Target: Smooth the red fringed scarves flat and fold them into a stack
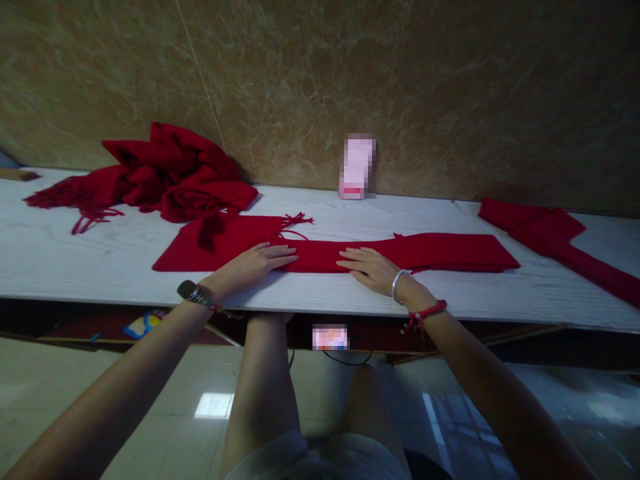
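A red scarf (320,256) lies folded into a long narrow strip across the white wood-grain table (125,283). Fringe strands stick out from its back edge, left of the middle. My left hand (255,263) rests flat on the left half of the strip, fingers stretched to the right. On the same strip, right of the middle, my right hand (373,268) lies flat with its fingers pointing left. Neither hand grasps the cloth. At the left end the fabric spreads wider and folds back over itself.
A crumpled red scarf (180,170) with fringe lies at the back left. More folded red cloth (550,233) stretches along the right side. A pixelated pink box-like object (357,167) stands against the marbled wall (425,100). Under the tabletop, a shelf holds a colourful packet (145,325).
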`<state>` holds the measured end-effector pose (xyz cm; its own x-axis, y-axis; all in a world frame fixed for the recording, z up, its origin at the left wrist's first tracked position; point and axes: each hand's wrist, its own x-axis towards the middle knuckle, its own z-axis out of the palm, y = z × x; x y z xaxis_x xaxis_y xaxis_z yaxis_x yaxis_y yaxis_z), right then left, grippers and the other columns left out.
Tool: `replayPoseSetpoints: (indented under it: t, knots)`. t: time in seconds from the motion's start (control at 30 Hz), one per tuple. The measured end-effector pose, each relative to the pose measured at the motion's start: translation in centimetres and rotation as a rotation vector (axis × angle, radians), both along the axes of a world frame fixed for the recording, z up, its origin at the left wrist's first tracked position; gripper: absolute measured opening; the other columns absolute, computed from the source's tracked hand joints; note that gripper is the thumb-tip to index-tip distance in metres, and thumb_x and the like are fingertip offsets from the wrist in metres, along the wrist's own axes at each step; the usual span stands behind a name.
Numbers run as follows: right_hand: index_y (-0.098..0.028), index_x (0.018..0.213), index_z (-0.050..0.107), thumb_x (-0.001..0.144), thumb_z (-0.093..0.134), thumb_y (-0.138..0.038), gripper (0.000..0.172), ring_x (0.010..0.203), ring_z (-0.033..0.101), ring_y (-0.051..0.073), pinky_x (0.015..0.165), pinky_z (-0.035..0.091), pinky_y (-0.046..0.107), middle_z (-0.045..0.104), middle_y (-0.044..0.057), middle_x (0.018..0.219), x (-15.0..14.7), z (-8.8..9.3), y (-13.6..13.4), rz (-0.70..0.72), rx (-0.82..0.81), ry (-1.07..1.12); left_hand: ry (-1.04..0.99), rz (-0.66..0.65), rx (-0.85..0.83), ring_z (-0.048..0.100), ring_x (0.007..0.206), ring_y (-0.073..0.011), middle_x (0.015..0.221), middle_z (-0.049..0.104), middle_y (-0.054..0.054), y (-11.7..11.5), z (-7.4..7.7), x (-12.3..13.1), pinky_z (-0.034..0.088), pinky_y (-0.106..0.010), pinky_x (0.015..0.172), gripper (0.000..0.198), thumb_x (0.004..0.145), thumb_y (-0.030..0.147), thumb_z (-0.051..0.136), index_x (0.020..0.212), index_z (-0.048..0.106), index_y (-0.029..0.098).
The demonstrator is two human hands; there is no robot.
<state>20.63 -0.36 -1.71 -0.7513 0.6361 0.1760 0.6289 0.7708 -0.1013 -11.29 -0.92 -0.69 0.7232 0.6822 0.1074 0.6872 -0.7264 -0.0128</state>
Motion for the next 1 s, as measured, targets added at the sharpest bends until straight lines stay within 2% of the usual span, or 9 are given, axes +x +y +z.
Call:
replayPoseSetpoints:
  t: [0.1,0.27,0.43,0.67,0.8,1.0]
  knots:
    - [-0.026,0.128,0.056,0.091,0.041,-0.019,0.041,0.129,0.045,0.019,0.106,0.038,0.047,0.053,0.005,0.138,-0.1,0.1,0.0,-0.010,0.009,-0.014,0.061,0.008,-0.002,0.043,0.130,-0.0165,0.142,0.047,-0.003,0.0,0.2,-0.5,0.034,-0.037,0.107,0.055,0.087,0.007,0.033,0.135,0.048,0.030]
    - [-0.025,0.128,0.056,0.091,0.039,-0.017,0.041,0.128,0.047,0.018,0.106,0.038,0.046,0.055,0.005,0.136,-0.2,0.3,0.2,-0.066,0.032,-0.022,0.049,0.036,0.089,0.035,0.136,-0.0206,0.145,0.044,-0.005,-0.7,0.4,-1.1,0.027,-0.045,0.111,0.049,0.092,0.013,0.031,0.136,0.047,0.028]
    - [-0.022,0.128,0.057,0.091,0.042,-0.018,0.040,0.129,0.046,0.019,0.107,0.038,0.046,0.054,0.006,0.137,-0.1,0.0,0.4,-0.075,-0.001,-0.028,-0.003,0.057,0.060,0.044,0.130,-0.0182,0.140,0.050,-0.005,-0.7,0.0,-1.5,0.031,-0.042,0.110,0.051,0.089,0.011,0.030,0.135,0.048,0.023]
    - [-0.023,0.126,0.059,0.089,0.044,-0.023,0.039,0.127,0.049,0.021,0.105,0.039,0.048,0.057,0.008,0.134,0.4,-0.6,0.7,-0.046,0.004,0.079,-0.007,-0.015,0.058,0.047,0.128,-0.0222,0.139,0.050,-0.009,-0.2,0.4,0.0,0.031,-0.048,0.109,0.049,0.086,0.016,0.040,0.133,0.050,0.020]
    - [-0.022,0.125,0.060,0.088,0.045,-0.024,0.039,0.126,0.050,0.021,0.104,0.040,0.048,0.059,0.008,0.131,0.5,-0.7,0.7,-0.046,-0.010,0.124,-0.061,-0.064,0.093,0.053,0.121,-0.0218,0.133,0.056,-0.012,0.3,0.0,0.7,0.038,-0.042,0.105,0.042,0.090,0.021,0.041,0.129,0.054,0.016]
    - [-0.017,0.121,0.062,0.086,0.046,-0.025,0.039,0.123,0.053,0.022,0.102,0.042,0.048,0.061,0.012,0.129,0.5,-0.9,0.7,-0.075,-0.008,0.156,-0.123,-0.073,0.133,0.060,0.111,-0.0225,0.125,0.062,-0.012,0.5,-0.6,0.7,0.048,-0.039,0.096,0.038,0.091,0.024,0.041,0.124,0.058,0.014]
